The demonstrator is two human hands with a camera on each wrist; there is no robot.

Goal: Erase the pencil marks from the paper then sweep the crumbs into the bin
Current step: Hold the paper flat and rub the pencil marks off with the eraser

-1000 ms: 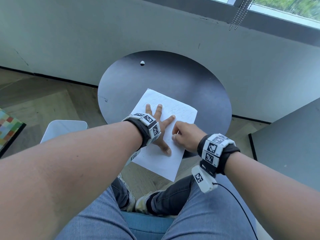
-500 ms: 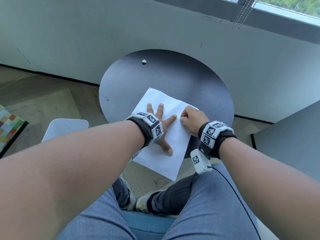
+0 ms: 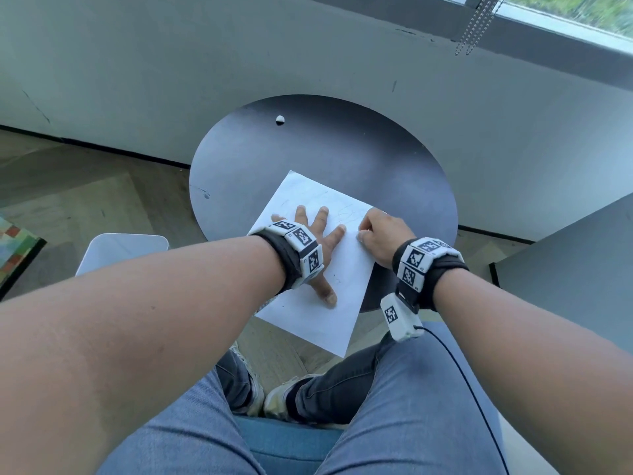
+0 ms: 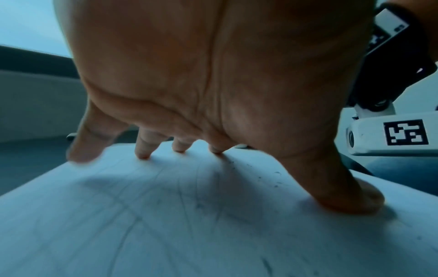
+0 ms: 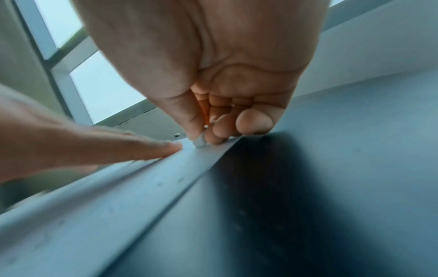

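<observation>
The left hand (image 3: pixel 317 248) spreads its fingers (image 4: pixel 142 148) wide and flat on the paper (image 3: pixel 346 293), pinning it to the dark surface (image 3: pixel 342 156) so it cannot slide, while just beyond its forefinger the right hand (image 3: pixel 383 234) pinches a small white eraser (image 5: pixel 199 142) against the sheet's far edge, where pencil marks (image 3: pixel 346 214) remain.

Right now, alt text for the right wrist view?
The right hand pinches a small white eraser against the far edge of the paper on a dark table. The left hand lies with straight fingers on the sheet beside it.
</observation>
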